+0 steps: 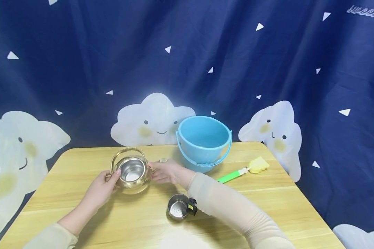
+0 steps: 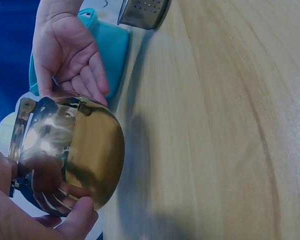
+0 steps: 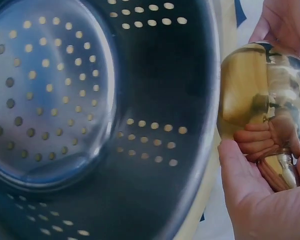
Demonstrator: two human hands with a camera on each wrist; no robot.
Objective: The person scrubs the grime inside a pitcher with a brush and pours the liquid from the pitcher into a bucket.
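Note:
Both hands hold a shiny gold teapot (image 1: 132,174) with a raised hoop handle, its silvery inside showing through the open top. It appears lifted off the tabletop. My left hand (image 1: 101,188) grips its left side, the thumb at the rim and fingers by the handle's base. At the spout side, my right hand (image 1: 168,172) holds it with thumb and fingers around the spout (image 3: 288,176). A perforated metal strainer (image 1: 177,207) stands on the table below the right forearm and fills much of the right wrist view. Behind the right hand shows a small silvery thing (image 1: 163,160), mostly hidden.
A light blue bucket (image 1: 202,152) with its handle hanging down stands at the table's back. To its right lies a sponge brush (image 1: 258,165) with a green handle, partly covered by the right sleeve. A dark blue cloud-print curtain (image 1: 174,52) hangs behind the wooden table (image 1: 137,221).

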